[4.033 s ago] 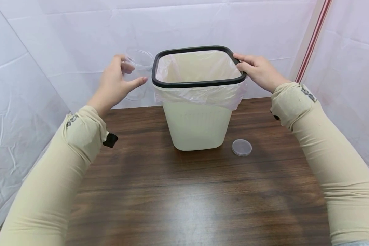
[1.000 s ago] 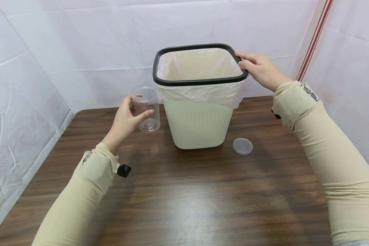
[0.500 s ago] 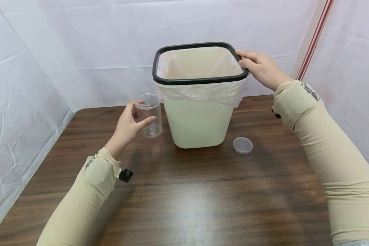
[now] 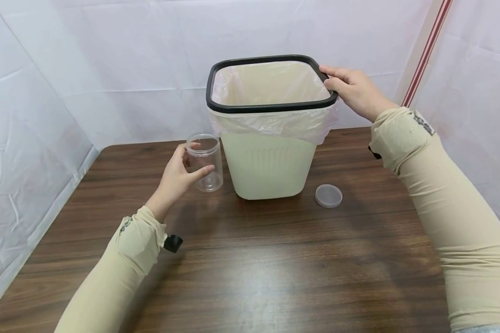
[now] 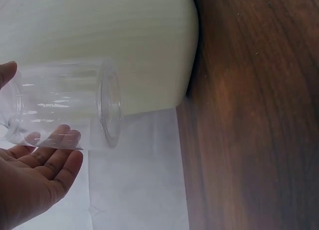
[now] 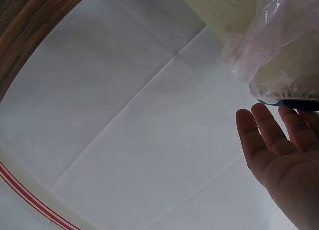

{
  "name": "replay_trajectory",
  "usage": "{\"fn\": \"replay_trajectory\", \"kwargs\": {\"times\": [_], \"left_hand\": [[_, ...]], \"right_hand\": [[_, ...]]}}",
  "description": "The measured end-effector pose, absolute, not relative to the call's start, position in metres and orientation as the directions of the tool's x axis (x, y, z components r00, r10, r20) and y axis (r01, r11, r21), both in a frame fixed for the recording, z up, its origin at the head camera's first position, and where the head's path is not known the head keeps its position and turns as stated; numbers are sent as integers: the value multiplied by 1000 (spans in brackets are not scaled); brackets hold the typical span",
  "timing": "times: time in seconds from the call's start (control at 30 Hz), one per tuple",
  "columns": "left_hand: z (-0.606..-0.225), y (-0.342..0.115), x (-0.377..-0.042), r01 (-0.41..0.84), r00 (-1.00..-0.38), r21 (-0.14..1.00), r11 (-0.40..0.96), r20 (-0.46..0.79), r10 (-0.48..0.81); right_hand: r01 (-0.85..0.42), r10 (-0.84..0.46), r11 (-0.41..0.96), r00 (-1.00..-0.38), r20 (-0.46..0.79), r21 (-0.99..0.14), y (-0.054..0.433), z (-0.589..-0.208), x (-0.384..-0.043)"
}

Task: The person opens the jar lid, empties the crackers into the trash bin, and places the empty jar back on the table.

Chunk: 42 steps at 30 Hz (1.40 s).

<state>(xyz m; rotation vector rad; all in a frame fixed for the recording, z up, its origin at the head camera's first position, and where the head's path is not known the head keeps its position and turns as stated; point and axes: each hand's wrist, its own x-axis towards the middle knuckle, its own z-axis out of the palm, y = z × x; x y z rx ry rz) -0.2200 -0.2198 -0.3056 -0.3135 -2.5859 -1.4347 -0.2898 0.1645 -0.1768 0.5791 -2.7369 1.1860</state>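
Note:
My left hand (image 4: 178,176) holds a clear plastic jar (image 4: 207,162) upright by its side, thumb in front and fingers behind. The jar is open at the top and looks empty. It is just left of a pale cream trash bin (image 4: 271,166), and in the left wrist view the jar's base (image 5: 112,105) is a little above the tabletop. The bin has a black rim (image 4: 271,108) and a thin pinkish liner folded over its edge. At the bin's right side my right hand (image 4: 354,90) touches the rim with its thumb and forefinger; its other fingers (image 6: 269,123) stretch loosely outside.
A round clear lid (image 4: 328,196) lies on the dark wood table (image 4: 250,259), right of the bin's base. White sheeting (image 4: 129,60) hangs behind the table and along both sides. Each wrist wears a small black camera (image 4: 173,243).
Four seconds ago the jar was a blur up beside the bin's rim; my left hand has since brought it down and slightly right, near the table. My right hand stays at the rim.

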Motion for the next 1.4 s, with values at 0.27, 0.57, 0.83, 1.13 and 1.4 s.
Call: {"fn": "replay_trajectory", "kwargs": {"times": [0.27,0.57,0.83,1.13,1.4], "left_hand": [[-313,-215,-217,253,-968,828,501,220,125],[-322,-214,-213,227,-974,834,503,184,134],[-329,-214,-212,268,-963,838,476,219,157],[-336,-216,-205,257,-965,847,465,200,169],[-344,-215,-200,240,-969,842,482,177,173]], "right_hand": [[-386,-313,597,-919,239,-703,166,-175,-288],[-371,-292,643,-928,233,-670,165,-174,-285],[-371,-302,635,-927,224,-678,165,-174,-286],[-393,-320,640,-918,236,-660,165,-175,-288],[-391,-322,636,-918,232,-665,163,-175,-287]]}}
